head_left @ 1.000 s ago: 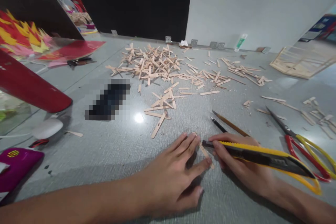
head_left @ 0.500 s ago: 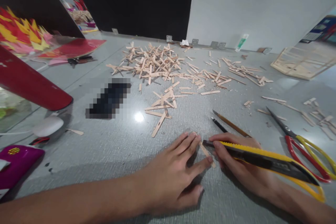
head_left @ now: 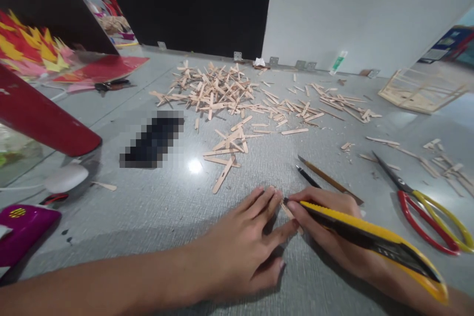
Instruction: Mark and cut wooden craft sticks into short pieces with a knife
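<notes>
My left hand (head_left: pixel 252 242) lies on the grey table with its fingers spread, pressing a small wooden stick (head_left: pixel 288 211) against the surface. Closed round a yellow and black utility knife (head_left: pixel 370 237), my right hand (head_left: pixel 329 222) rests just to the right. The knife's tip meets the stick between the two hands, though the blade itself is mostly hidden. Just beyond my right hand lie a black pen (head_left: pixel 307 176) and a brown-handled craft tool (head_left: pixel 326 176).
A heap of wooden sticks (head_left: pixel 211 89) spreads across the back. Scissors (head_left: pixel 418 207) lie open at the right, below a stick frame (head_left: pixel 414 94). At the left are a red tube (head_left: pixel 48 113), a white mouse (head_left: pixel 66 178) and a purple device (head_left: pixel 29 229).
My right hand has shifted slightly left, bringing the knife tip onto the stick. The knife's rear end has swung a little toward me. My left hand has stayed almost still.
</notes>
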Demonstrator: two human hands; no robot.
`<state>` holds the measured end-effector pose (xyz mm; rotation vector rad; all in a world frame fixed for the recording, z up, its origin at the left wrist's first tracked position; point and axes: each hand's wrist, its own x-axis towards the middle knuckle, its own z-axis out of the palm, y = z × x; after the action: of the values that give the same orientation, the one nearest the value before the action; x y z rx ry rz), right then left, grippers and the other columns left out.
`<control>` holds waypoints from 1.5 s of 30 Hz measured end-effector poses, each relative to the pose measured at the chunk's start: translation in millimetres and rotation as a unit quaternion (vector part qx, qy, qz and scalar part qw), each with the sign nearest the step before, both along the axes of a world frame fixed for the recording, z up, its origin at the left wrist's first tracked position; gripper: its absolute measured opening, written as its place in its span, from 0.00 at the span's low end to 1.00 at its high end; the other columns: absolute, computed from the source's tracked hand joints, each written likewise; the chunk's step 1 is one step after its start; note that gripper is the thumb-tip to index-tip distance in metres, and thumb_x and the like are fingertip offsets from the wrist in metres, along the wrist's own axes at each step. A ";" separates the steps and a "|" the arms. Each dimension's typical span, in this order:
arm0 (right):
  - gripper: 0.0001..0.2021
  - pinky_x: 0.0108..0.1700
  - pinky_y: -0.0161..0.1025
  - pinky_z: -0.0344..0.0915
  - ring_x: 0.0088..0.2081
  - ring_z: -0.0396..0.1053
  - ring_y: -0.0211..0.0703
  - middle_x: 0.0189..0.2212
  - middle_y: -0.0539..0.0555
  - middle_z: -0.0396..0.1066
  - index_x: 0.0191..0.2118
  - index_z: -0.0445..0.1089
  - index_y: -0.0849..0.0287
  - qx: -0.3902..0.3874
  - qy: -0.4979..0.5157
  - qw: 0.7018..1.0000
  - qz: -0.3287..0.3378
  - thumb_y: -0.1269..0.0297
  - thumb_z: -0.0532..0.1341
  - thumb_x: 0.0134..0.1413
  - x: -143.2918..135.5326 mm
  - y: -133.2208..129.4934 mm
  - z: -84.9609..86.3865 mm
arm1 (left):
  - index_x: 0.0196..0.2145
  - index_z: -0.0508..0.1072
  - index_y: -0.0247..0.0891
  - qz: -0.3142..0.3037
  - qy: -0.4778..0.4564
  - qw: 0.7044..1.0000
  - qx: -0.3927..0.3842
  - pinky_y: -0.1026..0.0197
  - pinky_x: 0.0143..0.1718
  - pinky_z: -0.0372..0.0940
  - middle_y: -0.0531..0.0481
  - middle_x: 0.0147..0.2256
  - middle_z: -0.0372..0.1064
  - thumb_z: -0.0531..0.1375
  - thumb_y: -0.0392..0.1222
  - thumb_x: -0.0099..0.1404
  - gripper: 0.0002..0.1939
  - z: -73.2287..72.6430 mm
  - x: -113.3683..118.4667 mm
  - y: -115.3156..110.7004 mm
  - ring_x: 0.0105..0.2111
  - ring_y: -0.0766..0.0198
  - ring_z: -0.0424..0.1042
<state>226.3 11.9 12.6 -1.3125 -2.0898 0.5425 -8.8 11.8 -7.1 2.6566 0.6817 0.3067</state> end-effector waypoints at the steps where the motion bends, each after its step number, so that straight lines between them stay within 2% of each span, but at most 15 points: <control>1: 0.12 0.28 0.36 0.67 0.24 0.73 0.38 0.24 0.47 0.76 0.35 0.75 0.54 -0.010 0.002 1.000 -0.001 0.58 0.61 0.72 -1.0 0.6 -0.3 | 0.76 0.54 0.34 0.000 -0.001 1.000 0.003 0.35 0.75 0.45 0.25 0.75 0.48 0.56 0.48 0.78 0.35 -0.1 0.4 0.0 0.75 0.33 0.47; 5: 0.18 0.27 0.35 0.61 0.22 0.65 0.35 0.21 0.44 0.66 0.30 0.66 0.54 -0.023 0.018 0.999 0.019 0.58 0.57 0.75 -0.8 4.1 -3.8 | 0.76 0.54 0.38 0.004 0.000 1.000 0.016 0.34 0.75 0.46 0.29 0.75 0.50 0.57 0.45 0.77 0.34 2.0 1.5 -0.4 0.75 0.35 0.48; 8: 0.19 0.25 0.34 0.58 0.21 0.63 0.34 0.20 0.43 0.63 0.29 0.63 0.54 -0.028 0.022 0.999 0.028 0.59 0.56 0.76 1.0 6.2 -5.0 | 0.73 0.61 0.43 0.005 0.010 1.000 0.024 0.32 0.74 0.47 0.30 0.75 0.51 0.58 0.42 0.77 0.29 4.4 2.0 -0.6 0.75 0.34 0.50; 11: 0.19 0.24 0.34 0.57 0.20 0.61 0.33 0.20 0.42 0.60 0.28 0.61 0.53 -0.024 0.026 0.999 0.034 0.59 0.55 0.76 2.0 6.0 -5.7 | 0.69 0.66 0.44 0.007 0.018 0.999 0.031 0.29 0.73 0.47 0.28 0.74 0.53 0.57 0.42 0.77 0.25 4.7 2.2 -1.2 0.74 0.33 0.50; 21: 0.16 0.22 0.34 0.53 0.18 0.57 0.32 0.20 0.40 0.56 0.30 0.56 0.52 -0.004 0.006 0.998 0.061 0.64 0.53 0.75 1.5 4.1 -6.2 | 0.71 0.64 0.41 0.017 0.012 0.999 0.032 0.24 0.72 0.44 0.29 0.73 0.55 0.55 0.42 0.78 0.26 2.2 2.5 -2.6 0.74 0.32 0.51; 25: 0.18 0.21 0.33 0.50 0.17 0.54 0.31 0.19 0.39 0.51 0.29 0.52 0.51 0.012 0.014 0.998 0.067 0.65 0.54 0.75 3.0 3.7 -9.7 | 0.71 0.63 0.41 0.017 0.019 0.998 0.061 0.22 0.70 0.48 0.27 0.72 0.57 0.55 0.43 0.79 0.26 -0.1 2.5 -3.6 0.74 0.31 0.53; 28: 0.18 0.21 0.33 0.51 0.16 0.55 0.30 0.18 0.39 0.52 0.29 0.54 0.52 0.015 0.022 0.997 0.071 0.64 0.55 0.75 4.0 4.0 -12.9 | 0.71 0.61 0.42 0.013 0.024 0.996 0.082 0.25 0.70 0.50 0.27 0.71 0.58 0.54 0.43 0.79 0.26 -2.3 1.1 -3.5 0.75 0.34 0.51; 32: 0.20 0.22 0.33 0.54 0.18 0.58 0.31 0.18 0.42 0.58 0.26 0.59 0.53 0.002 0.029 0.999 0.038 0.60 0.55 0.75 5.9 4.1 -8.0 | 0.72 0.59 0.41 0.005 0.021 0.996 0.088 0.27 0.71 0.51 0.23 0.71 0.56 0.53 0.43 0.79 0.27 -3.7 -0.8 -2.1 0.75 0.33 0.51; 37: 0.12 0.24 0.32 0.63 0.21 0.68 0.34 0.21 0.43 0.71 0.39 0.73 0.52 -0.152 0.083 0.985 -0.014 0.53 0.60 0.75 13.8 6.4 3.4 | 0.70 0.61 0.39 -0.006 0.028 0.996 0.082 0.27 0.71 0.51 0.20 0.70 0.56 0.53 0.45 0.80 0.25 -1.5 -1.5 -2.1 0.74 0.31 0.50; 40: 0.13 0.23 0.32 0.63 0.20 0.68 0.34 0.21 0.43 0.72 0.37 0.74 0.52 -0.160 0.076 0.984 -0.023 0.50 0.64 0.71 14.8 10.3 1.9 | 0.71 0.62 0.40 0.000 0.029 0.997 0.070 0.29 0.72 0.49 0.21 0.72 0.54 0.54 0.45 0.80 0.25 -1.0 -2.0 -1.9 0.75 0.33 0.50; 42: 0.15 0.23 0.32 0.63 0.20 0.68 0.34 0.20 0.43 0.73 0.35 0.74 0.52 -0.146 0.057 0.988 -0.014 0.50 0.64 0.71 12.9 12.8 -1.9 | 0.72 0.60 0.41 0.000 0.026 0.998 0.060 0.30 0.73 0.48 0.23 0.73 0.51 0.53 0.45 0.80 0.26 -0.9 -2.5 -1.3 0.75 0.35 0.47; 45: 0.16 0.24 0.33 0.64 0.20 0.69 0.34 0.18 0.43 0.73 0.33 0.72 0.53 -0.165 0.060 0.985 -0.006 0.50 0.63 0.72 9.6 14.9 -6.5 | 0.73 0.59 0.42 -0.001 0.025 0.999 0.047 0.30 0.74 0.46 0.24 0.75 0.48 0.53 0.45 0.80 0.27 -0.4 -3.1 -0.5 0.76 0.37 0.44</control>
<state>235.9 26.9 6.1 -1.4321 -1.9488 0.9698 -12.0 11.3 -7.5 2.7620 0.6969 0.2788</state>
